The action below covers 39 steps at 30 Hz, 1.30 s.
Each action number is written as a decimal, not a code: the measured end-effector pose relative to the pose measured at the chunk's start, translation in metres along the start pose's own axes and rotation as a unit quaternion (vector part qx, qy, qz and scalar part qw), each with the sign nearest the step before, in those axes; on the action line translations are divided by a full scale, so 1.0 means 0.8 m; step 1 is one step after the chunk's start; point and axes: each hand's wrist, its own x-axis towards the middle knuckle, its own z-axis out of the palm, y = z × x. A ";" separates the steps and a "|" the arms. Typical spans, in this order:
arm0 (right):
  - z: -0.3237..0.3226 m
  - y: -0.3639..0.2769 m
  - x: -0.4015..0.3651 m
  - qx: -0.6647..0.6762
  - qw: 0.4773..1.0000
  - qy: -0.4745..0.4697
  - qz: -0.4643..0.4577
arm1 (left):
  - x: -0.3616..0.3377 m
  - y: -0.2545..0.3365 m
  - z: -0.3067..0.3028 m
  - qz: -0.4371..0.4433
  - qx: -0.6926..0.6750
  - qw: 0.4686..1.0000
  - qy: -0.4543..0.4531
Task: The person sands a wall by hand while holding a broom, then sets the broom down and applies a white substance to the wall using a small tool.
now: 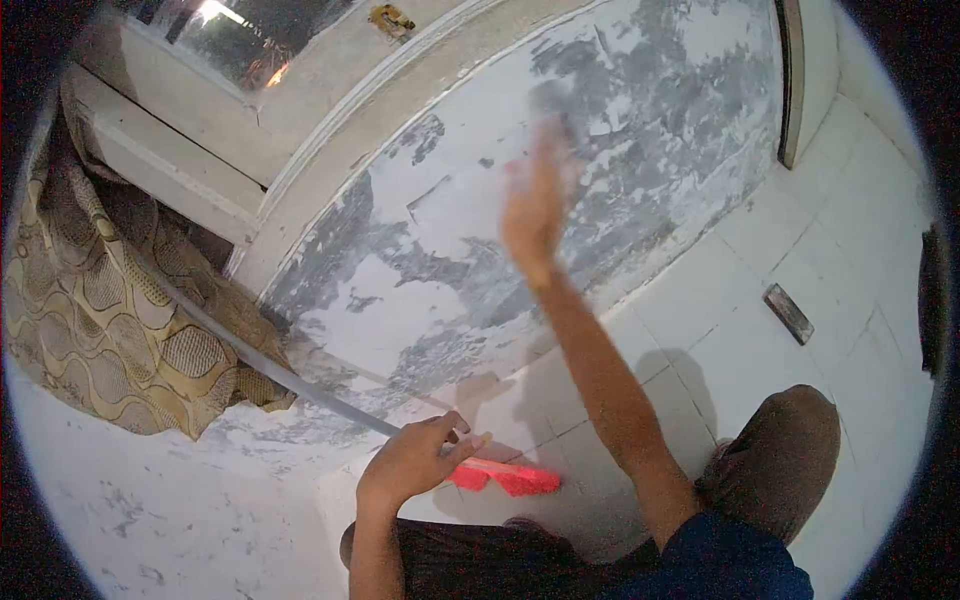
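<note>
My right hand [536, 205] reaches up in front of the patchy white and grey wall [410, 300], smeared by motion. Beyond its fingers shows a dark grey blur [552, 105], and I cannot tell what that thing is. Low in the view, my left hand [415, 460] curls over a broom where the grey handle [290, 380] meets the head. Red-pink bristles [510, 478] stick out to the right of this hand, close over the tiles. The handle slants up to the left, across a patterned curtain; the part under my palm is hidden.
A small dark rectangular block [789, 313] lies on the white tiled floor [700, 290] at the right. The yellow-brown curtain [130, 320] hangs at the left, beside a white frame with glass [250, 45]. My bent knee [780, 460] is at lower right.
</note>
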 end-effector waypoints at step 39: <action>-0.011 -0.014 -0.016 0.014 0.988 0.125 -0.094 | -0.039 -0.016 0.005 0.029 0.045 0.998 0.039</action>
